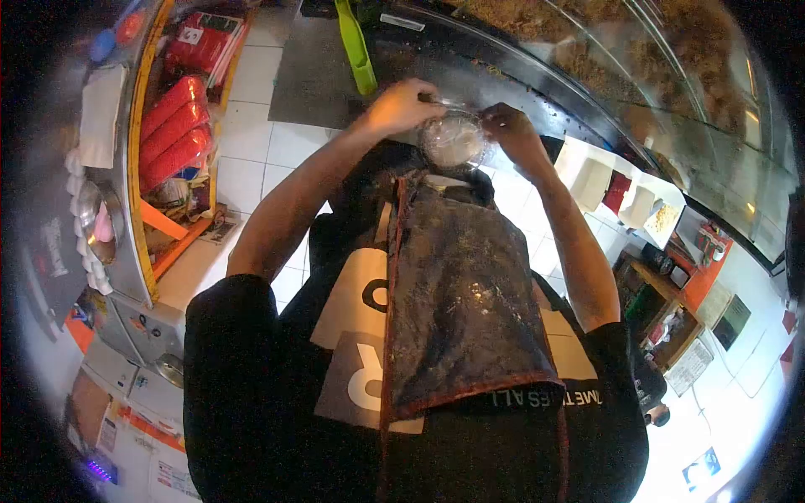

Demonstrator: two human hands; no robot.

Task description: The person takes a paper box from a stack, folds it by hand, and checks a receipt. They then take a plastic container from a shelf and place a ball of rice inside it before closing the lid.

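Observation:
At the top centre, a round clear plastic container [454, 141] with pale contents is held between my two hands. My left hand [407, 106] pinches its upper left rim with thumb and fingers. On the other side, the fingers of my right hand [510, 134] close on the upper right rim. Clear film or a clear lid seems to lie over the top, though glare blurs its edge. A bright green scoop-like tool [355, 49] lies just beyond my left hand.
Beyond my hands is a dark metal counter edge [537, 92] with a glass case behind it. Open white boxes [620, 189] stand at the right. Shelves with red packs [176, 126] and a metal counter are at the left. Another person [658, 412] shows at lower right.

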